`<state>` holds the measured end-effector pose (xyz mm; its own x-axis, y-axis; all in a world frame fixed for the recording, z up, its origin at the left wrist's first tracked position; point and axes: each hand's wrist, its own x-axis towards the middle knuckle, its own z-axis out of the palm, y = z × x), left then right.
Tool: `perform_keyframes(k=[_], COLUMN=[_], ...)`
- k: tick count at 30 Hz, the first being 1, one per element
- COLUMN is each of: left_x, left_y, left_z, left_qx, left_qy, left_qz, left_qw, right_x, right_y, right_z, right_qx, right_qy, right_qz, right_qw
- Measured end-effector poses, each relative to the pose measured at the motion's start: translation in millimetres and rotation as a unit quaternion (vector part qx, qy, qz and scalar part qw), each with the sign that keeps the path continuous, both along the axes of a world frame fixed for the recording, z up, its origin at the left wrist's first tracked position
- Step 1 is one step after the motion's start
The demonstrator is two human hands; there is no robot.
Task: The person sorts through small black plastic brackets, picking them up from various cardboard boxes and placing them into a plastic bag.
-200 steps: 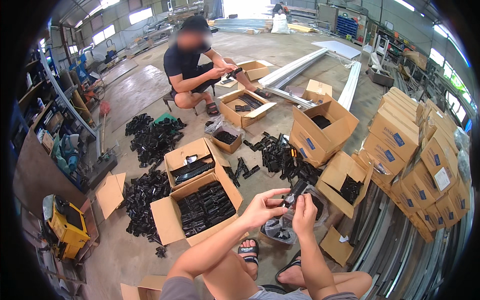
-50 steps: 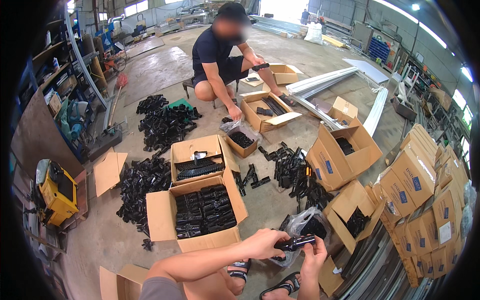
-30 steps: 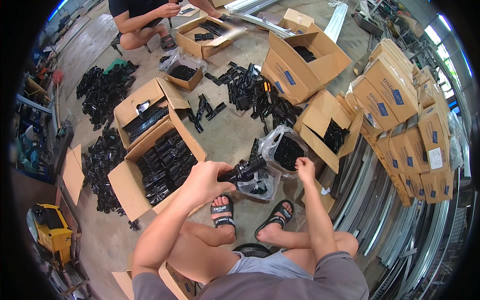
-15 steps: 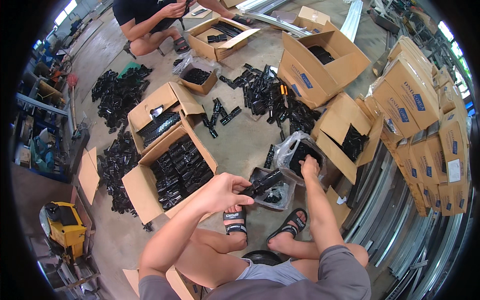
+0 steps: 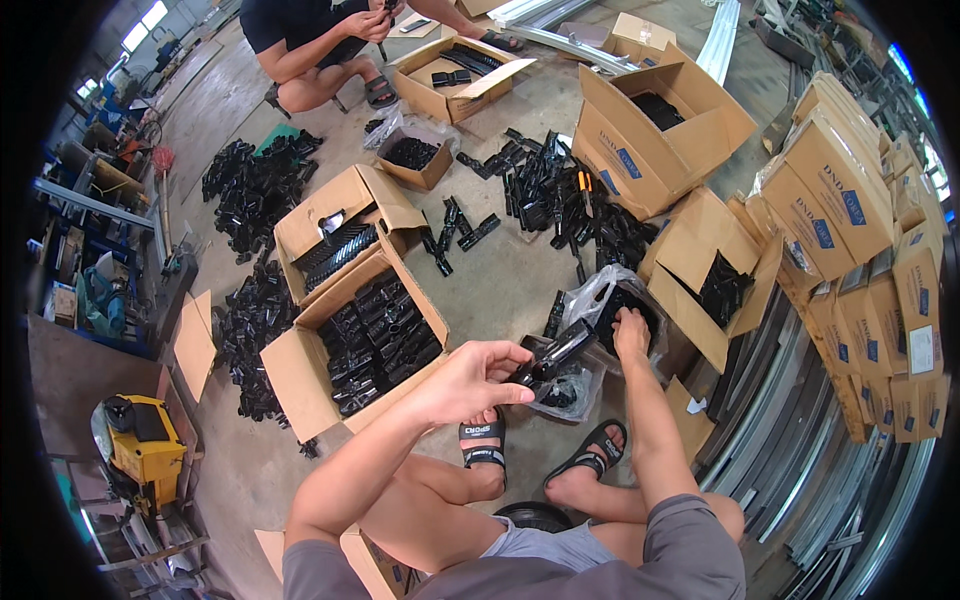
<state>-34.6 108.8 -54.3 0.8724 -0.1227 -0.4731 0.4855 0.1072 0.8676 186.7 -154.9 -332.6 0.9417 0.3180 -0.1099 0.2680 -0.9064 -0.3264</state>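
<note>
Black fitting (image 5: 564,350): in the air above the small lined box (image 5: 592,386), pinched at its near end between thumb and fingers of the left hand (image 5: 474,381). Right hand (image 5: 632,336) is inside the clear bag (image 5: 583,298); fingertips hidden, grip cannot be told. Judged risks: 1-handed end hold could let the fitting tilt and drop; loose plastic could snag the right hand.

Black part (image 5: 566,347) partly behind left grip (image 5: 473,380)

Concrete floor (image 5: 500,275); open cardboard boxes (image 5: 625,150); black-part heaps (image 5: 260,190); loose black parts (image 5: 480,232); bag-lined container (image 5: 598,285)
</note>
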Motion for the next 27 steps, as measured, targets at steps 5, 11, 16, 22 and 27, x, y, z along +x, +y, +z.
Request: perform_keyframes(k=[5,11,16,22,27], left_x=[-2.1,-12.2,-22.0,-33.5,-43.4], left_y=[-10.7,-10.0,-16.3,-22.8,-25.7], left_z=[26.7,24.7,27.0,33.5,38.4], left_qx=[0.4,0.5,0.521,0.522,0.532], left_qy=[-0.181,-0.257,-0.262,-0.281,-0.258], left_qz=[0.013,0.03,0.012,0.004,-0.012], left_qw=[0.898,0.827,0.812,0.805,0.806], right_x=[-17.5,-86.2,-116.3,-126.4,-139.0], right_y=[-1.7,30.9,47.1,51.4,48.9], right_z=[19.6,183.6,300.4,304.1,304.4], right_qx=[0.223,0.471,0.427,0.331,0.291], right_qy=[-0.011,-0.011,-0.176,-0.235,-0.223], right_qz=[-0.061,0.018,0.283,0.373,0.378], right_qw=[0.973,0.882,0.841,0.835,0.85])
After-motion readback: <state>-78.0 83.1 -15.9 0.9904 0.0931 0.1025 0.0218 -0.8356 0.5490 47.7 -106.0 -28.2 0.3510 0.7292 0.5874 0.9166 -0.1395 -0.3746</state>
